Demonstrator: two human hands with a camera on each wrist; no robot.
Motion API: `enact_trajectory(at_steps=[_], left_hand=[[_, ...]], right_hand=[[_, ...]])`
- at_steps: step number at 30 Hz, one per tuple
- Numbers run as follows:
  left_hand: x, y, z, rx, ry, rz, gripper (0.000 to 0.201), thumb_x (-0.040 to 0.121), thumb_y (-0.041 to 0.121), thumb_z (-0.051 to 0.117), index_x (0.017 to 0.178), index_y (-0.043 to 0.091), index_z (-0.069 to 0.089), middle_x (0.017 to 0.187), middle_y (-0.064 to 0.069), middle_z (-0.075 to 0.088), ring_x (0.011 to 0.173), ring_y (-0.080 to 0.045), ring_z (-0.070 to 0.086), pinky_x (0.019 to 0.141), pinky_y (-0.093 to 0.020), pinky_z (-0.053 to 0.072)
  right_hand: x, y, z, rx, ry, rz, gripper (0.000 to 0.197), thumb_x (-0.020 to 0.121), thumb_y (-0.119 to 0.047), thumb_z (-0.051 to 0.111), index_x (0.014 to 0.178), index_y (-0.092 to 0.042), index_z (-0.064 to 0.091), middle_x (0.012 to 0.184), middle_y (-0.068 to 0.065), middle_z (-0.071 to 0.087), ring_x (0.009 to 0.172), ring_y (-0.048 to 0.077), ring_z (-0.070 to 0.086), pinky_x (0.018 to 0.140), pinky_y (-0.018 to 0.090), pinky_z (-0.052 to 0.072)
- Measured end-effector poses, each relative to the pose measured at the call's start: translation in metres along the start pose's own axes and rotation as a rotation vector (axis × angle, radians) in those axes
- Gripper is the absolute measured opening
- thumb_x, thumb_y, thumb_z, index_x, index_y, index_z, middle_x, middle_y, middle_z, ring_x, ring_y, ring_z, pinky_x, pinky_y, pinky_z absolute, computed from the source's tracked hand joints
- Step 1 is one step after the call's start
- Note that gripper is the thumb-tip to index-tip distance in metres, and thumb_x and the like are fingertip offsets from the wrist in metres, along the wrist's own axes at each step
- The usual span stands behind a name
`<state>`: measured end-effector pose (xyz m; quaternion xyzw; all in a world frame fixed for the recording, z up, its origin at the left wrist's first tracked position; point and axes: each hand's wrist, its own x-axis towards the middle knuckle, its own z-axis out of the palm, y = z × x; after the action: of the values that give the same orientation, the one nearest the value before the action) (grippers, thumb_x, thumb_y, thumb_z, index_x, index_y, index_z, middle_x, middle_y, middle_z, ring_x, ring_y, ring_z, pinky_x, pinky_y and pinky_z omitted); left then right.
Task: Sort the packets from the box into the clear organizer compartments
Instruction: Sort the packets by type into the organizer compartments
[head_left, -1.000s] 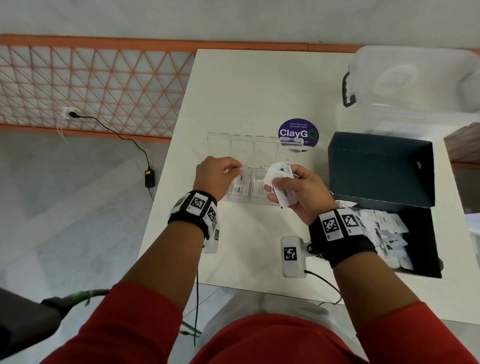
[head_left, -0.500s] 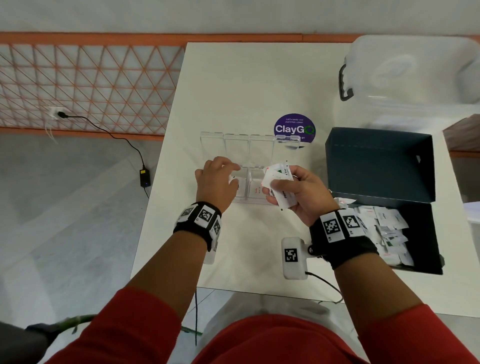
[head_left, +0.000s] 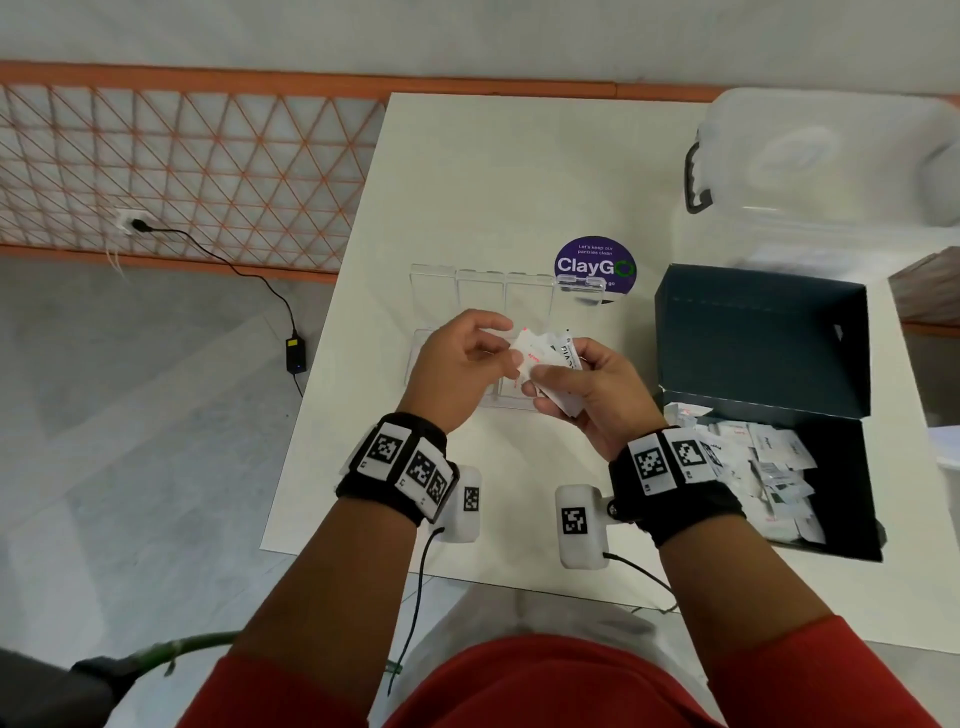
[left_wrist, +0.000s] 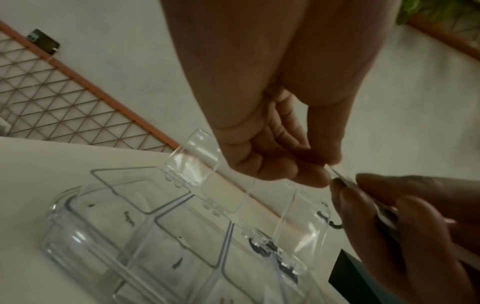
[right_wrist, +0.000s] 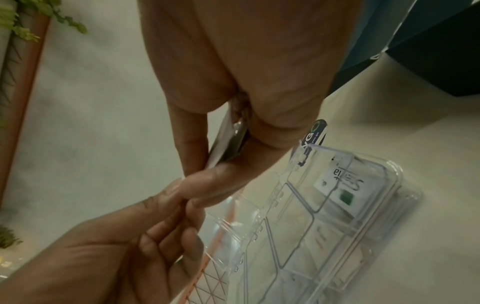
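Above the organizer (head_left: 483, 291) our right hand (head_left: 587, 389) grips several packets (head_left: 563, 400). Our left hand (head_left: 457, 364) pinches one packet (head_left: 530, 349) from them. The box (head_left: 779, 364) sits at the counter's (head_left: 519, 182) right edge.

Your clear glossy plastic organizer (head_left: 480, 291), matt dark card box (head_left: 761, 332), smooth white paper-like packets (head_left: 769, 467), matt pale table (head_left: 493, 171), frosted plastic tub (head_left: 831, 171) far right.

A purple ClayGo sticker (head_left: 595, 266) lies on the white table (head_left: 493, 171) near what looks like a clear lidded bin (head_left: 826, 171).
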<state>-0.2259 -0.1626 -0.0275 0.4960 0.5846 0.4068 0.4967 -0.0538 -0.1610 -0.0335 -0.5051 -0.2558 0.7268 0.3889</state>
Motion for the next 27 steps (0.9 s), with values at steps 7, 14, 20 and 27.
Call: enact_trajectory(at_steps=[7, 14, 20, 27], left_hand=[[0.002, 0.002, -0.004, 0.03, 0.089, 0.054, 0.02, 0.087, 0.005, 0.065, 0.093, 0.024, 0.071, 0.081, 0.006, 0.072, 0.069, -0.009, 0.066, 0.067, -0.023, 0.055], [0.019, -0.004, -0.004, 0.087, 0.129, 0.086, 0.023, 0.086, 0.007, 0.068, 0.091, 0.03, 0.072, 0.081, 0.019, 0.071, 0.08, -0.003, 0.066, 0.076, -0.017, 0.053], [0.04, -0.028, 0.009, 0.405, 0.064, 0.016, 0.014, 0.088, 0.014, 0.067, 0.094, 0.023, 0.075, 0.086, 0.013, 0.069, 0.077, 0.009, 0.06, 0.073, -0.003, 0.042], [0.045, -0.041, 0.029, 0.943, -0.078, 0.116, 0.017, 0.091, 0.023, 0.063, 0.104, 0.025, 0.075, 0.102, -0.003, 0.072, 0.1, -0.023, 0.06, 0.093, -0.037, 0.044]], right_hand=[[-0.007, 0.001, -0.006, 0.006, 0.007, 0.007, 0.024, 0.084, 0.008, 0.069, 0.101, -0.007, 0.065, 0.096, 0.016, 0.075, 0.068, 0.023, 0.071, 0.057, 0.026, 0.058], [-0.007, -0.001, -0.017, -0.02, 0.083, -0.014, 0.02, 0.084, 0.008, 0.068, 0.097, -0.007, 0.065, 0.083, 0.01, 0.075, 0.07, 0.021, 0.071, 0.057, 0.024, 0.057], [0.002, -0.003, -0.033, 0.069, 0.183, 0.004, 0.016, 0.088, 0.007, 0.063, 0.101, -0.002, 0.065, 0.088, 0.015, 0.075, 0.076, 0.029, 0.073, 0.066, 0.031, 0.063], [0.007, -0.004, -0.041, 0.15, 0.167, 0.031, 0.018, 0.09, 0.009, 0.058, 0.103, -0.002, 0.064, 0.09, 0.017, 0.076, 0.079, 0.033, 0.074, 0.071, 0.036, 0.063]])
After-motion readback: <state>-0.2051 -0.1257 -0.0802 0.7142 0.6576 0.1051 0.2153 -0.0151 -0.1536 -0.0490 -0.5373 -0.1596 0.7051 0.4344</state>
